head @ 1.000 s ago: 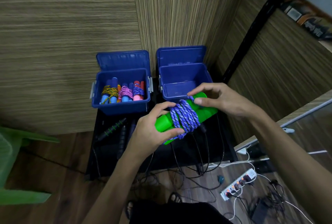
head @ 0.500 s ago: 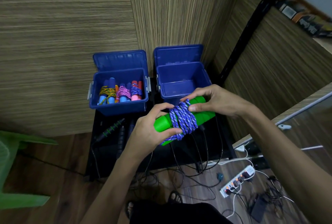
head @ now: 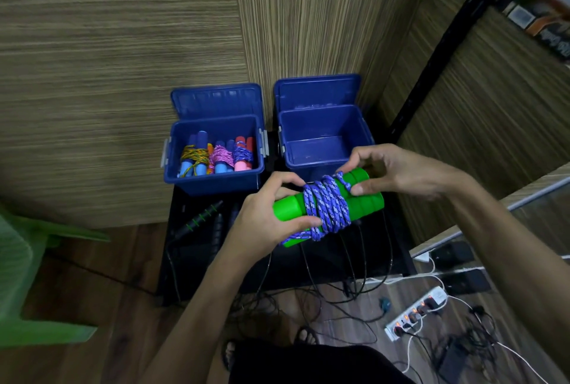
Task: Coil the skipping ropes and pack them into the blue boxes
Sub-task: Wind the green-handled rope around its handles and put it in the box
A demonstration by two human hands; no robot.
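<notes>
Change: since a second ago the right hand has shifted along the green handles, its thumb and forefinger now pinching a strand at the right edge of the purple coil — the bundle sits in much the same place in front of the boxes.
Left hand [head: 262, 223]: wrapped round the left end of the green handles [head: 364, 195], thumb pressing on the lower side of the rope coil [head: 327, 209].
Right hand [head: 398, 172]: pinching a loop of purple rope against the handles, the other fingers arched above them.
Skipping rope: two green handles held side by side, tilted up to the right, with purple-and-white rope wound many times round their middle; a loose end hangs under the left thumb.
Left box [head: 212, 180]: lid open, holding three wrapped ropes side by side — yellow [head: 194, 154], pink [head: 222, 155] and purple [head: 243, 154] — on blue and pink handles.
Right box [head: 324, 120]: lid open, just behind the held bundle; nothing can be seen inside it.
Black table [head: 197, 254]: carries both boxes, a dark handle with green rings [head: 200, 218] and thin black cords trailing over its front edge.
Floor: wood, with a white power strip [head: 416, 312] and tangled cables at lower right.
</notes>
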